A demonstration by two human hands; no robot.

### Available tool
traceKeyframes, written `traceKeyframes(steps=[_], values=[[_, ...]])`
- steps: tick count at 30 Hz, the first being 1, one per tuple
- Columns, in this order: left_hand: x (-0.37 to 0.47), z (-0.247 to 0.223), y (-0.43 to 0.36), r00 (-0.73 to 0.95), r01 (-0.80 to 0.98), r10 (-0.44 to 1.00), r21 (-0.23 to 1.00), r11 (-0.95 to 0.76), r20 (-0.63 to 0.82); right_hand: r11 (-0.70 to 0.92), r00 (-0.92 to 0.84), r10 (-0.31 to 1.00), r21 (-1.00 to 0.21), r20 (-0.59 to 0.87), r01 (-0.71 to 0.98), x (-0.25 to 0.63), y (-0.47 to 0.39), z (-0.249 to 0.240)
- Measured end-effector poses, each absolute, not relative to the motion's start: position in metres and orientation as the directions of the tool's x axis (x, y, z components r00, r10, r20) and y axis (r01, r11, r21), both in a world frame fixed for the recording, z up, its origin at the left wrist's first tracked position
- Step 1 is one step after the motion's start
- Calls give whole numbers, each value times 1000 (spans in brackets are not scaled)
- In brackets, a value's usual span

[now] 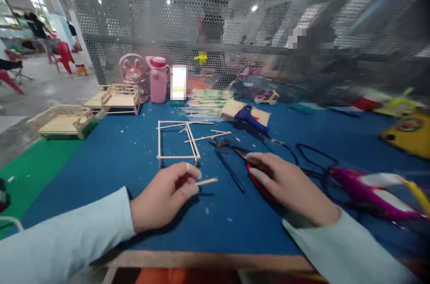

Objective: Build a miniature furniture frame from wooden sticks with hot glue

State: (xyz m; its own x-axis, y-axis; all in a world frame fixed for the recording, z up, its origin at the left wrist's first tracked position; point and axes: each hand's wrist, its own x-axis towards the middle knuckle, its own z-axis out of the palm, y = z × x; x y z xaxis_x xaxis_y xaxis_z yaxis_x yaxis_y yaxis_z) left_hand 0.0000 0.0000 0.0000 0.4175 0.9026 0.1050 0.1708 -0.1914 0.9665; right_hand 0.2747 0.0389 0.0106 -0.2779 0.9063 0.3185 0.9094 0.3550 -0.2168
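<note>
My left hand (168,194) is closed, with a short wooden stick (207,181) pinched between thumb and fingers and pointing right. Just beyond it stands a small open frame of thin sticks (178,157) on the blue tabletop. My right hand (285,181) curls over red-handled pliers (257,181), fingers and thumb on the tool; its pointed jaws face up and left. Part of the handle is hidden under the palm. Between my hands lies dark-handled pliers (231,171). Loose sticks (210,136) rest beside the frame.
A blue glue gun (251,118) lies behind the pliers, near a stick bundle (208,100). Little wooden furniture models (63,122) stand at left, a pink bottle (157,80) at the back. A purple tool (372,194) and cables (316,152) occupy the right. Perforated mesh (134,15) rises behind.
</note>
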Motion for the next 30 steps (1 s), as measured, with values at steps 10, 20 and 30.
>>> traceKeyframes(steps=[10, 20, 30], values=[[-7, 10, -1, 437, 334, 872, 860, -385, 221, 792, -780, 575, 72, 248, 606, 191, 7, 22], [-24, 21, -9, 422, 486, 830, 681, -548, 366, 643, -540, 730, -152, 419, 751, 218, 14, 24], [34, 15, 2, 345, 77, 932, 986, -145, 110, 188, -190, 982, -171, 6, 967, 296, 35, 22]])
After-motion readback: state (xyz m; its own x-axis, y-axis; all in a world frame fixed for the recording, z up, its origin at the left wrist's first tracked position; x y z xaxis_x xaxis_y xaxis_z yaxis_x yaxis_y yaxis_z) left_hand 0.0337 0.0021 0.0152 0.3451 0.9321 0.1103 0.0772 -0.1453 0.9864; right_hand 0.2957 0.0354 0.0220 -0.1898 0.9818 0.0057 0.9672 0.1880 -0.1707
